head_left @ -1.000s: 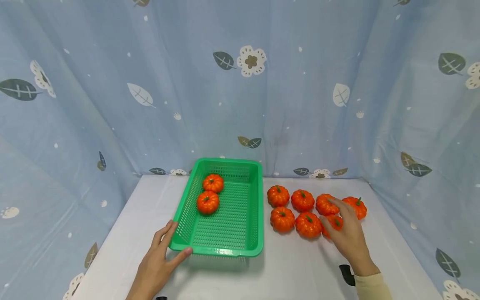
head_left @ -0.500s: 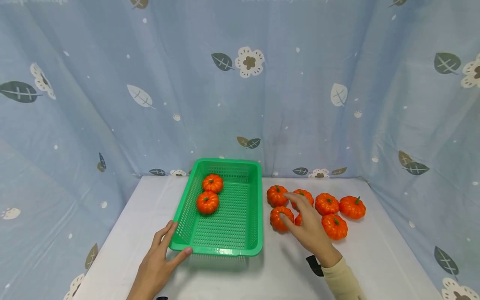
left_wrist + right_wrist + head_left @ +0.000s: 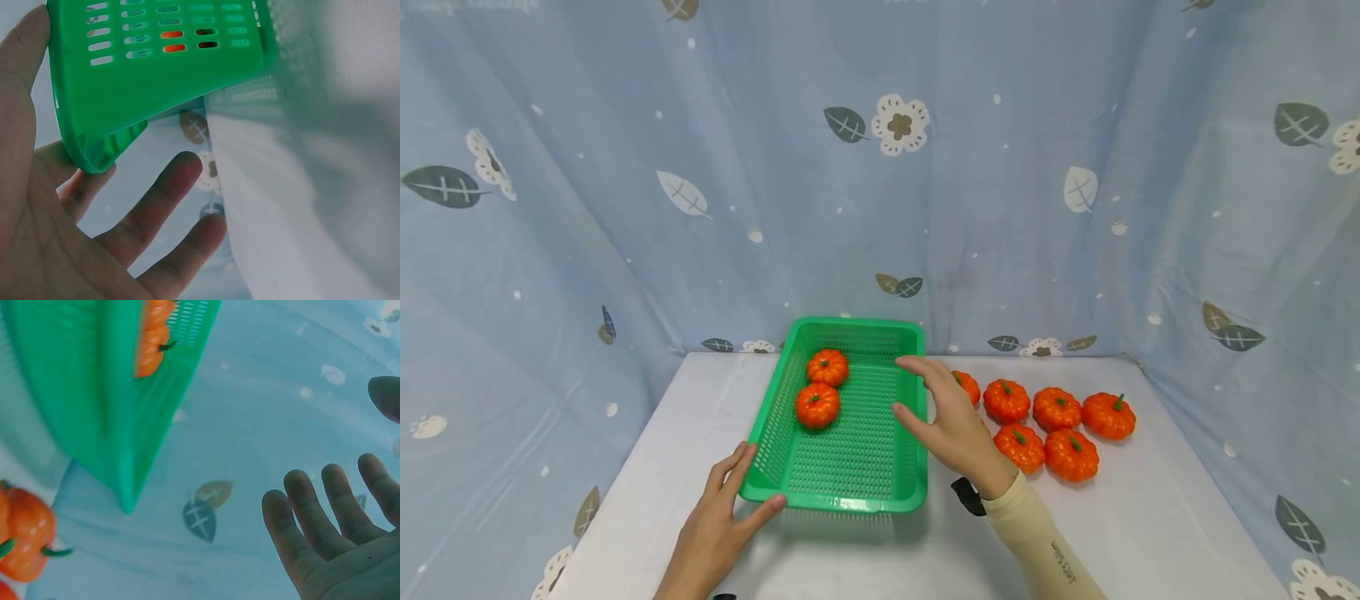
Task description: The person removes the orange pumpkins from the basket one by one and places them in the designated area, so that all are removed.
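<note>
A green plastic basket [image 3: 850, 503] stands on the white table, with two small orange pumpkins [image 3: 817, 406] inside along its left wall. My left hand [image 3: 713, 525] holds the basket's near left corner: the thumb lies at the near rim, and a couple of fingers reach behind the corner, while other fingers [image 3: 150, 203] stretch out past it. Above the basket's right rim is my right hand [image 3: 951, 425], fingers spread and nothing in it. To the right lie several more orange pumpkins [image 3: 1019, 447] in two rows; the right hand partly hides the nearest ones.
A blue curtain [image 3: 1000, 208] with leaves and flowers hangs behind the table and along both sides. White tabletop [image 3: 1150, 517] extends in front of the pumpkins and left of the basket.
My right hand has moved left, from over the far right pumpkins across the rows to the basket's right rim, holding nothing. The left hand, basket and pumpkins have stayed put.
</note>
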Demonstrator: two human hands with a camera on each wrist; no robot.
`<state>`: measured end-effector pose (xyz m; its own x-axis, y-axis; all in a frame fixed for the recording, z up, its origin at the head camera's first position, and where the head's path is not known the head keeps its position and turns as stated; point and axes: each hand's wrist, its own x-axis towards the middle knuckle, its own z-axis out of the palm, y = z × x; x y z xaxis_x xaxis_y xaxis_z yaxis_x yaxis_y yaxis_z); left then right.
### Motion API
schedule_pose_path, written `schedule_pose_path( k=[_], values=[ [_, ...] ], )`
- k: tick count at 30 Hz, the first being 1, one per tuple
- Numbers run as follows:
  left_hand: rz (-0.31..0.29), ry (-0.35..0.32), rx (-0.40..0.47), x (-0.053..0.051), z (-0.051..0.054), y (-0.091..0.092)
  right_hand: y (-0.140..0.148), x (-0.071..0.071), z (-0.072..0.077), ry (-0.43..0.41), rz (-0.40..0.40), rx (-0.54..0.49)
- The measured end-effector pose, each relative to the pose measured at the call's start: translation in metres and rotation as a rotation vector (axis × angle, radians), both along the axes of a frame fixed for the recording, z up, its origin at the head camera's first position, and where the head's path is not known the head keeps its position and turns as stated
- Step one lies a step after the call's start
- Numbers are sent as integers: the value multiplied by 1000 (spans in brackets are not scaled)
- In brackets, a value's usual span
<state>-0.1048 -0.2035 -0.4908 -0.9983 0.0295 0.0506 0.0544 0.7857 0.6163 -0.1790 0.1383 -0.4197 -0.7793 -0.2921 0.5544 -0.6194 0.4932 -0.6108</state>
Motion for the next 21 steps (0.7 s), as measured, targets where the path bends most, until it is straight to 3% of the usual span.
schedule_pose_path(
  k=[9, 21],
  values=[
    [-10, 39, -8, 0, -3, 0, -46, -26, 4, -66, 78, -15],
    [-2, 24, -8, -1, -6, 0, -96, -59, -17, -263, 96, 122]
  ],
)
